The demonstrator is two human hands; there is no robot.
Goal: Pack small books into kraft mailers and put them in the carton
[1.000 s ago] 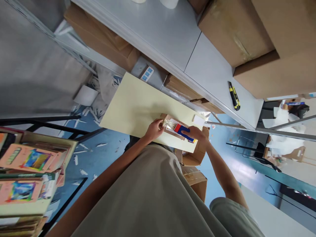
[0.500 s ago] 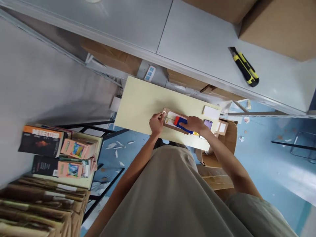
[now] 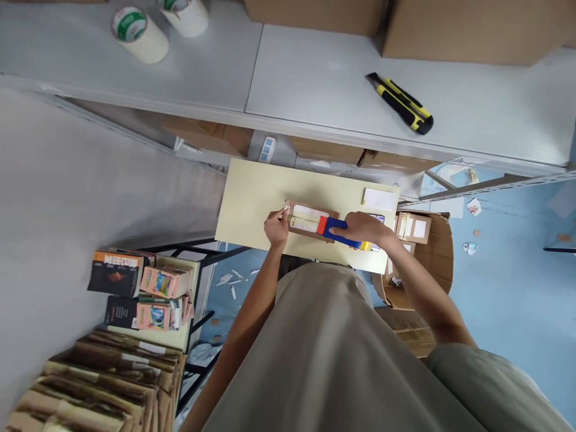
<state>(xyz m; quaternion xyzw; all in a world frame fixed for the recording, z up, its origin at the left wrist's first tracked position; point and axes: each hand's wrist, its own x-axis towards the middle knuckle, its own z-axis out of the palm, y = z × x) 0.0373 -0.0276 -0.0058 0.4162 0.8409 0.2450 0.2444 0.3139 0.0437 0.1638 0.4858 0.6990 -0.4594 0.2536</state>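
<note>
A small brown cardboard box (image 3: 310,234) with white labels (image 3: 310,214) lies on the pale yellow table (image 3: 252,192). My left hand (image 3: 276,229) is closed at its left end, thumb and fingers pinched on that edge, with a shiny clear bit at the fingertips. In my right hand (image 3: 365,228) is a blue tape dispenser (image 3: 335,230) with a red front, held over the box's right part. A thin line crosses the labels between the two hands. Partly behind my right hand lies a phone (image 3: 377,218), and beyond it a white box (image 3: 379,198).
Above the table runs a grey shelf (image 3: 310,78) with a yellow-black utility knife (image 3: 400,103), tape rolls (image 3: 140,36) and cartons (image 3: 459,30). At right stands an open carton (image 3: 438,258) holding small boxes. Books (image 3: 117,274) and folded cardboard (image 3: 112,378) are at left.
My right hand and the tape dispenser have moved slightly right along the box, baring more of its labels. My left hand stays at the left end. The camera view has shifted.
</note>
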